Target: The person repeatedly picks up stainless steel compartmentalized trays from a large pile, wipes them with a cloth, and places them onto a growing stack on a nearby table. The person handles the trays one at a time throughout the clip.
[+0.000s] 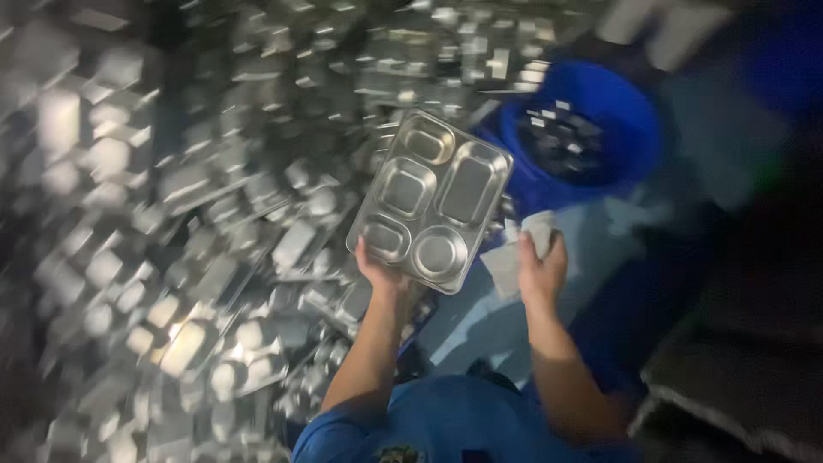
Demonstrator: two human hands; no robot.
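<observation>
The left hand (381, 273) holds a metal food tray (431, 200) by its bottom edge, tilted up so its cups face the person. The right hand (540, 266) squeezes a white cloth (521, 249) just beside it. A big heap of trays (171, 257) lies to the left, a blue tub (591, 129) behind.

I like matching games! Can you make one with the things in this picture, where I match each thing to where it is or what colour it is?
Things:
1. metal tray
2. white cloth
3. round tub
4. pile of trays

Descriptions:
A. blue, at the upper right
B. held up by the left hand
C. spread across the left side, blurry
D. gripped in the right hand

Pairs: 1-B, 2-D, 3-A, 4-C
</observation>
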